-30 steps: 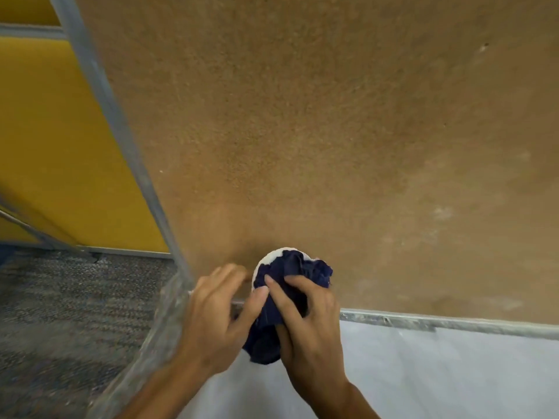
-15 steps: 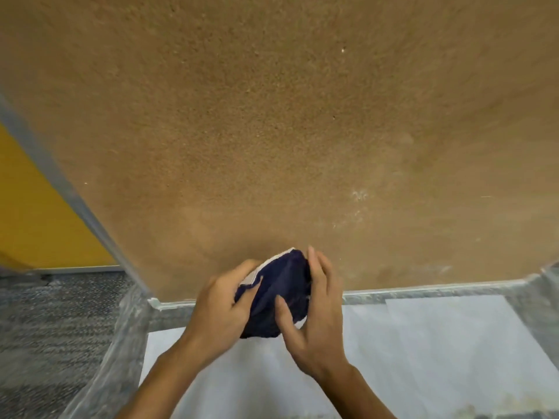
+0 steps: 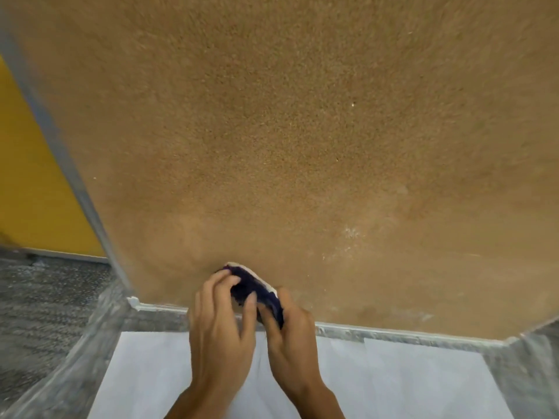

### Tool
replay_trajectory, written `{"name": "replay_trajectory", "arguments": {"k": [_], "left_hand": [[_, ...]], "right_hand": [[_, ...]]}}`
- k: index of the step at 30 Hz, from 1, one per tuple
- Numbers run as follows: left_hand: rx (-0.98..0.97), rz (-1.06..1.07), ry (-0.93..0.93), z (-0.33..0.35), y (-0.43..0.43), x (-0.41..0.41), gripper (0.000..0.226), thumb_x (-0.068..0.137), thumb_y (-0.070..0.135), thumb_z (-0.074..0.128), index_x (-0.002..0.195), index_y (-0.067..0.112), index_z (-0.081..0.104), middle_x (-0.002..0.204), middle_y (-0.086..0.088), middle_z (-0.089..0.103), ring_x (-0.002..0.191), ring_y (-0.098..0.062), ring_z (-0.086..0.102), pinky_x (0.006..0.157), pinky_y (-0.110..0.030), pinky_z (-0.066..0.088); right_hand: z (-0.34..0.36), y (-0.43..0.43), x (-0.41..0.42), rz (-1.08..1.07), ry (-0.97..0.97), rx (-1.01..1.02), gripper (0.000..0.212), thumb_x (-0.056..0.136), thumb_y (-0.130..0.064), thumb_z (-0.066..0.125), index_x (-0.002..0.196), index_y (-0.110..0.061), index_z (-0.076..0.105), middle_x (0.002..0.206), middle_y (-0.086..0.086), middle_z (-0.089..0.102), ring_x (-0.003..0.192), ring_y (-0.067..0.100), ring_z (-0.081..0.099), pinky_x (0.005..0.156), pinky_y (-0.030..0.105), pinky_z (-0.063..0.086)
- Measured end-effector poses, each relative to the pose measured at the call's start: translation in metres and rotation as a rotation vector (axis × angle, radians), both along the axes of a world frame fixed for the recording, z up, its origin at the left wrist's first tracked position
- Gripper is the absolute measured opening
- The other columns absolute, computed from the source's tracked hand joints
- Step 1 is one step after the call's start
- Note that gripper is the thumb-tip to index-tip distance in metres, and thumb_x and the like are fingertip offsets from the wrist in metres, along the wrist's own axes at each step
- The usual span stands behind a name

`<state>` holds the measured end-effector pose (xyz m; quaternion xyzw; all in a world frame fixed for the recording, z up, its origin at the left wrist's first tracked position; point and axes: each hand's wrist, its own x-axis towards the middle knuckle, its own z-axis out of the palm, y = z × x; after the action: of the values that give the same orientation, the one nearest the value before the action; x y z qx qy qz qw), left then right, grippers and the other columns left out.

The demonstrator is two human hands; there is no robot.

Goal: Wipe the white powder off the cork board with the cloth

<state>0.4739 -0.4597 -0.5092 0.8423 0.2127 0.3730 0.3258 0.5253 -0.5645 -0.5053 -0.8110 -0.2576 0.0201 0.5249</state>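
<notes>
The cork board [image 3: 287,131] fills most of the view, framed in grey metal. A bunched dark blue cloth [image 3: 257,290] with a white powdery edge sits at the board's lower middle. My left hand [image 3: 220,325] and my right hand [image 3: 292,331] both grip it, fingers curled over and under the fabric. Faint white powder smears [image 3: 351,234] remain on the cork to the right of the cloth, and more pale streaks [image 3: 420,316] lie near the bottom right edge.
The metal frame [image 3: 378,331] runs along the board's bottom and left sides. White sheeting [image 3: 393,382] lies below the board, with clear plastic wrap at both lower corners. A yellow panel [image 3: 27,182] and grey carpet [image 3: 39,300] show at the left.
The view has shifted right and closer. Both hands have squeezed the cloth into a smaller bundle, and my left fingers now curl over its top.
</notes>
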Motion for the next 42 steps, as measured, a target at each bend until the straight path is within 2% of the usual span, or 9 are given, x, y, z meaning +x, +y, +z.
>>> {"name": "replay_trajectory", "arguments": {"k": [5,8,12,17,24,28,32,39,42], "left_hand": [[0.153,-0.122,-0.161,0.024,-0.001,0.025,0.045,0.112,0.029,0.025,0.144,0.012,0.052,0.155,-0.003,0.050,0.148,-0.020,0.041,0.116,-0.065,0.033],[0.159,-0.048,-0.313,0.033,0.002,0.034,0.042,0.105,0.024,0.042,0.140,0.004,0.048,0.150,-0.010,0.051,0.141,-0.032,0.048,0.114,-0.065,0.034],[0.221,-0.009,-0.390,0.027,0.007,0.041,0.038,0.099,0.024,0.051,0.131,0.004,0.048,0.132,-0.013,0.047,0.113,-0.043,0.057,0.092,-0.064,0.047],[0.295,0.080,-0.246,0.025,-0.007,0.065,0.050,0.100,0.024,0.054,0.143,0.000,0.048,0.143,-0.015,0.051,0.133,-0.032,0.050,0.115,-0.061,0.036],[0.363,0.184,-0.166,0.004,-0.027,0.098,0.063,0.107,0.044,0.045,0.154,0.002,0.038,0.158,-0.023,0.032,0.150,-0.036,0.030,0.123,-0.067,0.013],[0.436,0.091,-0.071,-0.009,-0.013,0.096,0.083,0.100,0.057,0.045,0.163,0.018,0.009,0.171,-0.010,0.001,0.160,-0.026,0.000,0.122,-0.065,0.009],[0.535,0.098,-0.144,-0.001,-0.003,0.101,0.074,0.108,0.056,0.031,0.166,0.021,0.000,0.173,0.005,-0.008,0.160,-0.020,-0.004,0.126,-0.055,-0.006],[0.866,0.189,-0.334,0.030,0.006,0.141,0.077,0.104,0.058,0.040,0.165,0.021,0.010,0.173,0.006,0.001,0.160,-0.019,0.004,0.127,-0.052,-0.002],[0.800,0.280,-0.370,0.023,-0.011,0.152,0.071,0.106,0.053,0.031,0.165,0.021,0.010,0.173,0.006,0.000,0.160,-0.020,0.004,0.127,-0.051,0.000]], "right_hand": [[0.046,0.011,0.001,0.144,0.144,0.239,0.014,0.108,-0.022,0.050,0.105,-0.016,0.062,0.088,0.003,0.068,0.076,0.028,0.060,0.070,0.046,0.052],[0.064,0.014,0.011,0.172,0.113,0.303,0.017,0.105,-0.016,0.053,0.115,-0.009,0.065,0.101,0.012,0.066,0.093,0.034,0.063,0.083,0.051,0.055],[0.079,0.012,0.028,0.145,-0.004,0.259,0.016,0.102,-0.004,0.058,0.101,-0.013,0.071,0.100,0.003,0.062,0.093,0.017,0.062,0.081,0.028,0.053],[0.099,0.019,0.045,-0.002,-0.144,0.175,0.013,0.100,-0.008,0.063,0.091,-0.014,0.071,0.091,0.000,0.063,0.085,0.016,0.062,0.076,0.037,0.053],[0.117,-0.030,0.070,-0.153,-0.676,0.010,0.024,0.096,-0.007,0.062,0.116,-0.013,0.075,0.115,-0.003,0.070,0.109,0.016,0.062,0.092,0.038,0.048],[0.122,-0.080,0.107,-0.226,-1.026,-0.082,0.033,0.084,0.003,0.059,0.109,-0.008,0.077,0.125,0.008,0.069,0.113,0.027,0.065,0.099,0.046,0.044],[0.124,-0.122,0.151,-0.118,-1.310,-0.144,0.034,0.090,-0.005,0.053,0.118,-0.016,0.070,0.136,0.007,0.065,0.126,0.023,0.060,0.110,0.059,0.034],[0.119,-0.164,0.193,-0.108,-1.462,-0.259,0.047,0.100,-0.029,0.045,0.144,-0.016,0.058,0.153,0.002,0.053,0.144,0.017,0.047,0.119,0.059,0.017],[0.119,-0.174,0.204,-0.135,-1.423,-0.228,0.053,0.101,-0.023,0.045,0.153,-0.015,0.047,0.162,-0.001,0.041,0.151,0.017,0.037,0.104,0.083,0.029]]}}
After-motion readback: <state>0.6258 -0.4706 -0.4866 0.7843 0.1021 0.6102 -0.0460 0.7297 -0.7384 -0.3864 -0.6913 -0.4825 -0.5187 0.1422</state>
